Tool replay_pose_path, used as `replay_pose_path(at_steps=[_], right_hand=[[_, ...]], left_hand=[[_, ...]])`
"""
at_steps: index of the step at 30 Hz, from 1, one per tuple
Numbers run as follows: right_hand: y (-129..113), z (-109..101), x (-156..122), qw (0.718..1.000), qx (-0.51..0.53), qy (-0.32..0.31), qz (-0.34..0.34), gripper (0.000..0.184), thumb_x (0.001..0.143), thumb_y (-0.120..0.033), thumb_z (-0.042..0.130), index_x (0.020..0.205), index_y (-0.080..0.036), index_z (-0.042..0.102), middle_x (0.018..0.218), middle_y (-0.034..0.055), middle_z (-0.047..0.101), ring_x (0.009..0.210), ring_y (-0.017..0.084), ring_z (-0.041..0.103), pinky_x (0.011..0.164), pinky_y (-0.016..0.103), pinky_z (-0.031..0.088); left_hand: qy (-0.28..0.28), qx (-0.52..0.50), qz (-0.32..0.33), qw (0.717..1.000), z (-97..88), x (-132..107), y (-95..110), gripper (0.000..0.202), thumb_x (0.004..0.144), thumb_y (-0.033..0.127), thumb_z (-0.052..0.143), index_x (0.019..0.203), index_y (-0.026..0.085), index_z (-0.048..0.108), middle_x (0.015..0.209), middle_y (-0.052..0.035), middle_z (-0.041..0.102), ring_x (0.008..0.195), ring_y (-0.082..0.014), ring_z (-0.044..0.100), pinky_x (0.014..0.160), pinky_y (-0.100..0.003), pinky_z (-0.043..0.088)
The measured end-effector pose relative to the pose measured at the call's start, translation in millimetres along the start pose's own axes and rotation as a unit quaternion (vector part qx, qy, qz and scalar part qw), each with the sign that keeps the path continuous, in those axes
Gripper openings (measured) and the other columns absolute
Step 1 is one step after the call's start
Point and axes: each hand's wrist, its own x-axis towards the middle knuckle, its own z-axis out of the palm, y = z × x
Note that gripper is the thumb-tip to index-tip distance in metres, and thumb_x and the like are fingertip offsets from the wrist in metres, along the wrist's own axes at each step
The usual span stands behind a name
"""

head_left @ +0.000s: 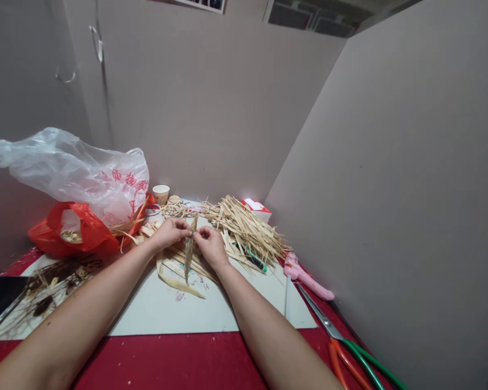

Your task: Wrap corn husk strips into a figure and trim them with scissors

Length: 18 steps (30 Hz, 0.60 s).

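Note:
Both hands meet over the middle of the white board (162,319). Between them hangs a narrow, brownish dried leaf strip (189,260), roughly upright, its upper end twisted or braided-looking. My left hand (171,233) pinches it from the left, thumb and forefinger closed. My right hand (210,246) pinches it from the right at about the same height. Beneath the hands lie loose pale leaf strips (179,284). Just right of them is a large bundle of straw-coloured strips (248,230), with a green-and-black tool handle (257,261) partly under it.
Left are a red plastic bag (93,230), a clear bag (77,168) and dark root-like fibres (49,292). A paper cup (161,194) stands at the back. Large scissors (329,327) and a pink tool (309,279) lie right, on red cloth (179,363). Grey walls (410,179) enclose the table.

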Motion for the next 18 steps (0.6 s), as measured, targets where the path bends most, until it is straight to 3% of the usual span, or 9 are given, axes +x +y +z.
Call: replay_pose_path(at_steps=[4,12,18], right_hand=[[-1.5,-1.4,-0.4,0.996,0.055,-0.030,0.056,0.015,0.065,-0.034,0.061,0.066,-0.019,0.059,0.047,-0.0045,0.055,0.040,0.011,0.047,0.040,0.021,0.036],[-1.2,-2.8,0.4,0.998,0.043,-0.019,0.043,0.010,0.063,-0.028,0.061,0.059,-0.019,0.056,0.044,-0.0048,0.054,0.039,0.009,0.046,0.040,0.019,0.036],[-5.1,-5.8,-1.9,0.994,0.056,-0.046,0.077,0.011,0.066,-0.027,0.062,0.060,-0.020,0.055,0.042,-0.0049,0.053,0.035,0.009,0.042,0.035,0.020,0.033]], left_hand=[[-0.008,0.009,-0.001,1.000,-2.1,0.8,-0.1,0.019,0.058,0.026,0.076,0.066,0.014,0.064,0.053,0.0027,0.056,0.044,-0.0067,0.046,0.045,-0.019,0.036],[-0.011,0.029,-0.007,0.999,-1.6,0.3,2.0,0.017,0.059,0.025,0.075,0.064,0.014,0.063,0.053,0.0015,0.057,0.045,-0.0077,0.048,0.046,-0.019,0.036],[-0.027,0.032,-0.018,0.999,-2.3,1.2,4.3,0.015,0.059,0.022,0.074,0.064,0.013,0.064,0.053,0.0008,0.059,0.046,-0.0080,0.050,0.047,-0.019,0.038]])
